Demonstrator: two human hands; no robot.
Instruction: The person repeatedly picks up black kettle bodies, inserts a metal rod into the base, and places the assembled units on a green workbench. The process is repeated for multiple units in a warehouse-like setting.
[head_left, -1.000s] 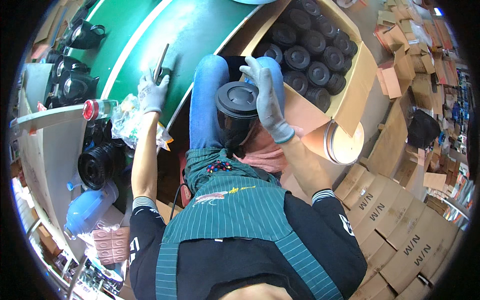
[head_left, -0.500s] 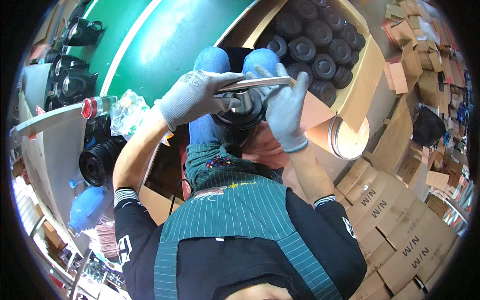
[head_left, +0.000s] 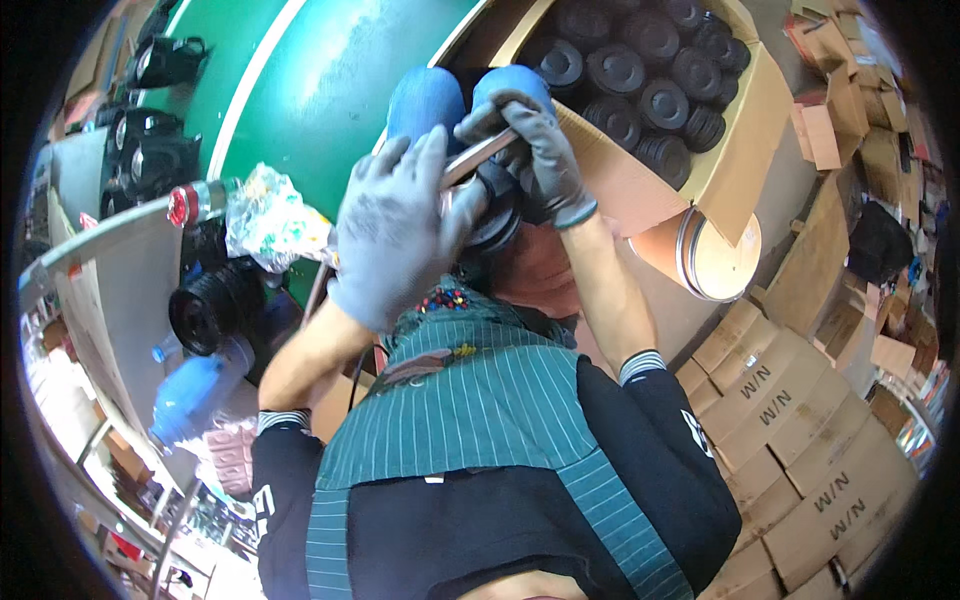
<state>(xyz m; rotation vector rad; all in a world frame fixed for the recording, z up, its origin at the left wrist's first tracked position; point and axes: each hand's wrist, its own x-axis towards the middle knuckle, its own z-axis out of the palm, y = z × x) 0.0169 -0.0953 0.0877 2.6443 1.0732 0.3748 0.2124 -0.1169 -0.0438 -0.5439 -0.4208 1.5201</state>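
My left hand [head_left: 398,225], in a grey work glove, is turned back-up over my lap with its fingers stretched out. Its thumb and forefinger lie beside the near end of a flat metal bar [head_left: 479,158]. Gloved fingers of my right hand [head_left: 540,155] curl round the bar's far end. Below the bar, between my knees, a round black plastic part [head_left: 497,215] is partly hidden by my left hand. The silver piece at its centre is mostly covered.
An open cardboard box [head_left: 750,150] of black round parts [head_left: 662,103] stands ahead on the right. Beside it is a round drum [head_left: 725,255]; stacked cartons [head_left: 800,430] lie nearer. On the left are a bottle [head_left: 200,203], a plastic bag [head_left: 270,220] and a green surface [head_left: 320,85].
The bar has tilted, its right end swinging away from me. My right hand has gone from spread fingers to a grip on it. My left hand has loosened its hold and spread its fingers.
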